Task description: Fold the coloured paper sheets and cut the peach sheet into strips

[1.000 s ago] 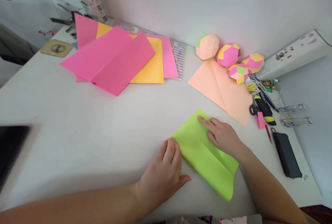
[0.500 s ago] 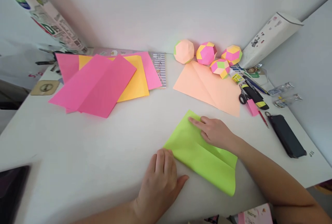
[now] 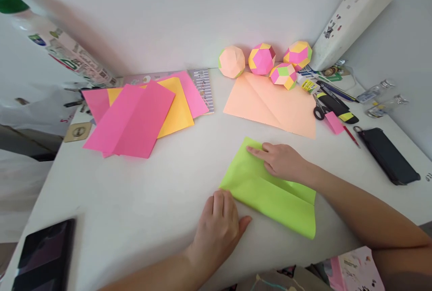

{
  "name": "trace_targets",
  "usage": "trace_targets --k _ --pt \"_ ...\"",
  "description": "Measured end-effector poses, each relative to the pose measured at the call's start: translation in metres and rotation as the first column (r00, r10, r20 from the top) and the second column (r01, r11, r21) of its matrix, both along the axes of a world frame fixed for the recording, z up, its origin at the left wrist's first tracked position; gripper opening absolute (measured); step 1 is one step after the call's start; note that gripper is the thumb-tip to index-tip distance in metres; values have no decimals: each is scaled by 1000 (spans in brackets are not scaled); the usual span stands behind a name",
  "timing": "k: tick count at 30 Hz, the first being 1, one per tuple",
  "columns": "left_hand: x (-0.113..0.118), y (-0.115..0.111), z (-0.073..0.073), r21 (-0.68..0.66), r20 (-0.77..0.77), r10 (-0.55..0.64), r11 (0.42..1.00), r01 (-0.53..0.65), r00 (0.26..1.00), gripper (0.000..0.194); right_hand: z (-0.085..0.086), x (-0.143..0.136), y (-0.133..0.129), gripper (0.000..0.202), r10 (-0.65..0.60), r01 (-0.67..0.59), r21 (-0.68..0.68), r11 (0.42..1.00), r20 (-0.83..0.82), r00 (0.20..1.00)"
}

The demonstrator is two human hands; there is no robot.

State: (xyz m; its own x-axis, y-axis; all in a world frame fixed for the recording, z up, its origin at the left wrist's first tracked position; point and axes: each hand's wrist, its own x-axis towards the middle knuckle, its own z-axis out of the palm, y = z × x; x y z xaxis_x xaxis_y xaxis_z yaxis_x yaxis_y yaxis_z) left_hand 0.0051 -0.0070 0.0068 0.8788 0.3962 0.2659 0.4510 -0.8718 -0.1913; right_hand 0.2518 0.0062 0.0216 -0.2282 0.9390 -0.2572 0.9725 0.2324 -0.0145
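A lime-green sheet of paper [image 3: 270,196] lies on the white table in front of me, its near side folded over and bulging up at the right end. At the sheet's left corner, my left hand [image 3: 218,221] has its fingers curled together on the edge, with the thumb out to the side; the fingertips are hidden. My right hand [image 3: 281,160] rests on the upper part of the sheet, index finger stretched out along it near the far corner and the other fingers bent.
Pink sheets [image 3: 135,124] overlap a yellow sheet [image 3: 178,118] at the back left. A creased peach sheet [image 3: 270,104] lies ahead, near several paper balls [image 3: 232,61]. Scissors [image 3: 319,112], a black case [image 3: 388,154] and a bottle [image 3: 67,52] stand around; a dark device [image 3: 43,255] lies front left.
The camera view has shifted slightly, bringing more of the dark device and the bottle's green cap into sight. Both hands keep almost the same places on the green sheet.
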Motion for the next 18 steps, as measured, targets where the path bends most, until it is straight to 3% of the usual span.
trace_targets --k 10,18 --pt "-1 -5 -2 10 -5 -26 1000 26 1000 49 1 -1 0 53 -5 5 -1 1000 0 1000" --pt "-1 -6 -2 26 36 -127 992 126 991 38 1 -1 0 53 -18 19 -30 999 10 1000"
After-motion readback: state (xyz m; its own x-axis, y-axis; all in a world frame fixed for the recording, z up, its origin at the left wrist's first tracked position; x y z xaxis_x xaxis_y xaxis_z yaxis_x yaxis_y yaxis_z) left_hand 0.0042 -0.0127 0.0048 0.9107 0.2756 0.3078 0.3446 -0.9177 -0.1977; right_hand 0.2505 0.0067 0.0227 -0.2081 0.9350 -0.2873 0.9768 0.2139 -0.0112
